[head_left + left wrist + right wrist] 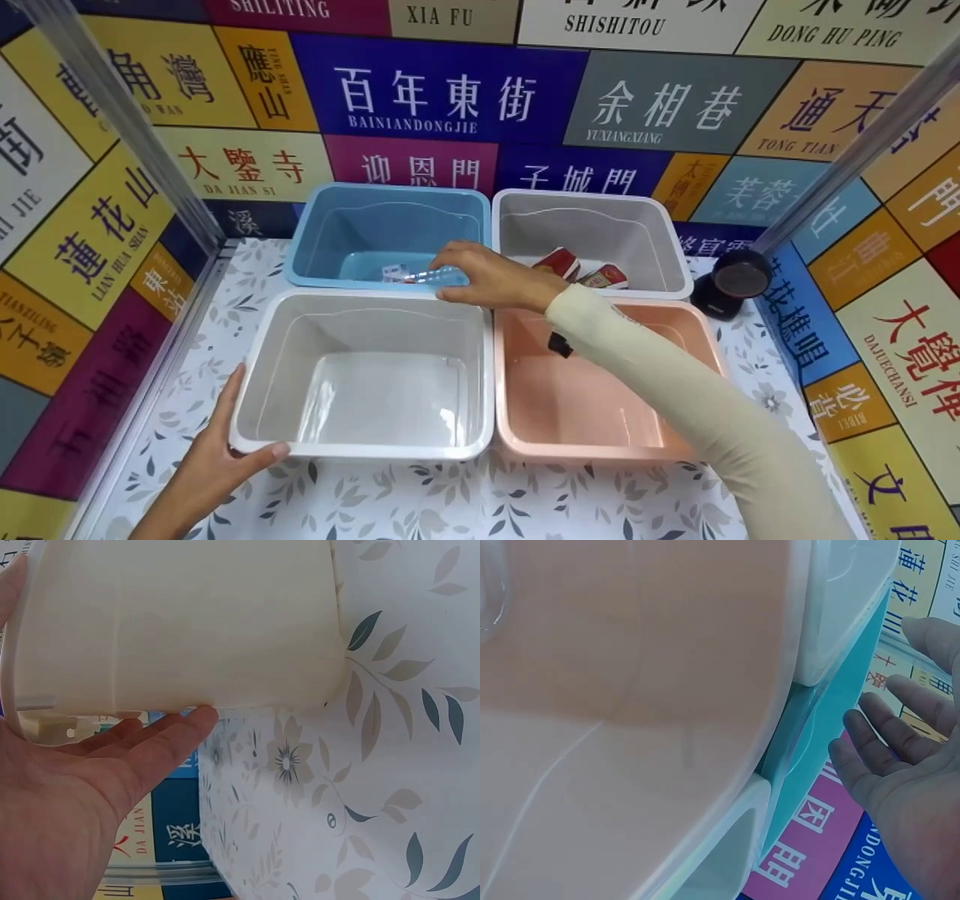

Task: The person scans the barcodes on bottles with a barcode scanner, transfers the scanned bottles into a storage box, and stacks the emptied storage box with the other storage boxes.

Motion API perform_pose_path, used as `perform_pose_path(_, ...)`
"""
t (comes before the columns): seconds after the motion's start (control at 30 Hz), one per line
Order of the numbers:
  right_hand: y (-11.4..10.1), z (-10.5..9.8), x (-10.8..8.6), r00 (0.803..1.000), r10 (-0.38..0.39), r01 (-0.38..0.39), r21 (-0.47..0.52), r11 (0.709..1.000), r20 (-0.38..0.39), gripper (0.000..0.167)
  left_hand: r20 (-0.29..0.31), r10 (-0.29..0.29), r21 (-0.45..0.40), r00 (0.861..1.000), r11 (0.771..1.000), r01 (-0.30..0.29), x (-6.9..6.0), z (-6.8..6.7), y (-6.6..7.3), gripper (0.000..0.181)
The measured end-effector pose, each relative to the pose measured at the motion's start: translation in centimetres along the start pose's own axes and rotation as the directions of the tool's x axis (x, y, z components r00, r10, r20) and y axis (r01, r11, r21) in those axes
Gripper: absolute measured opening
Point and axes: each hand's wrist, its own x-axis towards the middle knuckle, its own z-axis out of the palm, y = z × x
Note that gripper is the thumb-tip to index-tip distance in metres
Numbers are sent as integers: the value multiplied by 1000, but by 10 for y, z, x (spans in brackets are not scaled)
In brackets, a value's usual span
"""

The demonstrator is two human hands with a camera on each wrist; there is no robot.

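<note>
My left hand [210, 454] rests with spread fingers around the near left corner of a white plastic bin [247, 390]. The left wrist view shows fingers [176, 739] lying fairly straight by its outer wall. My right hand [487, 276] reaches over the front rim of a blue bin [296, 240]. A clear bottle-like item [431, 277] lies near its fingertips inside that bin, with a small labelled piece [394, 271] at its far end. In the right wrist view the right hand [900, 757] has loosely spread fingers, and nothing shows between them.
A grey bin [592, 201] at back right holds red boxes [606, 277]. A pink bin [562, 405] stands below my right forearm. Beside the bins at right is a small black device [727, 285]. Printed panels [435, 82] surround the patterned tabletop [390, 495].
</note>
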Motion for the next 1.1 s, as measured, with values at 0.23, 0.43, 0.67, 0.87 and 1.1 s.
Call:
perform_pose_path(0.23, -2, -11, -21, 999, -1, 0, -3, 1000, -36, 46, 17, -44, 8, 999, 999, 44, 2, -2, 3, 132)
perform_pose_path(0.43, -1, -25, -37, 995, -15, 16, 13, 1000, -102, 44, 15, -31, 13, 999, 999, 30, 2, -3, 4, 131)
perform_pose_path(0.67, 2, -31, -49, 985, -59, 62, 11, 998, -159, 42, 22, -25, 5, 999, 1000, 25, 0, -3, 1, 130)
perform_pose_path(0.87, 3, -29, -63, 985, -42, 48, 31, 998, -168, 42, 18, -7, 29, 1000, 1000, 6, 0, -4, 2, 130)
perform_pose_path(1.1, 7, -29, -85, 980, -37, 50, 62, 997, -196, 41, 5, 39, 48, 999, 998, -39, 0, -2, 3, 131)
